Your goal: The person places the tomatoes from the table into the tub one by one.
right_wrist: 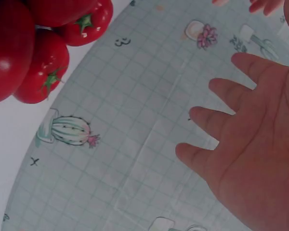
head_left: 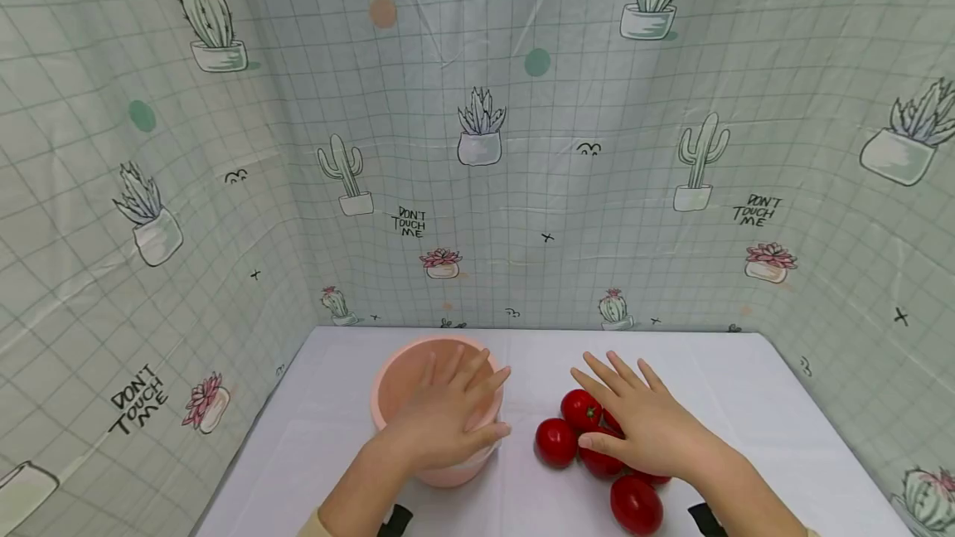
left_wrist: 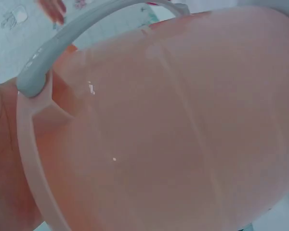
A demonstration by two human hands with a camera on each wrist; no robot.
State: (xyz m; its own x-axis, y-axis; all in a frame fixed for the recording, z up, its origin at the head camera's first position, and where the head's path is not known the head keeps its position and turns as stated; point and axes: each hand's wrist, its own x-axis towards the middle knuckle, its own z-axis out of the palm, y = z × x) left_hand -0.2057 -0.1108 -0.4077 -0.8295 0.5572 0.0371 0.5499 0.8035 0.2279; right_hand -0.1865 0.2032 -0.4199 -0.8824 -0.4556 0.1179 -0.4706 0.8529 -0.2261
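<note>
A pink bucket (head_left: pixel 440 344) stands on the left half of the table, and its grey handle (left_wrist: pixel 67 41) shows in the left wrist view. Over the bucket's mouth my left hand (head_left: pixel 440 425) is spread, fingers straight, holding nothing. Several red tomatoes (head_left: pixel 556 442) lie in a cluster right of the bucket. My right hand (head_left: pixel 656 429) hovers over them with its fingers spread and hides some of them. In the right wrist view its palm (right_wrist: pixel 260 139) faces the camera with nothing in it, apart from the tomatoes (right_wrist: pixel 45 67) at the upper left.
The white table (head_left: pixel 746 404) runs back to a hanging cloth (head_left: pixel 507 214) printed with cacti, which also closes off both sides. Black straps (head_left: pixel 395 520) show at the wrists near the front edge.
</note>
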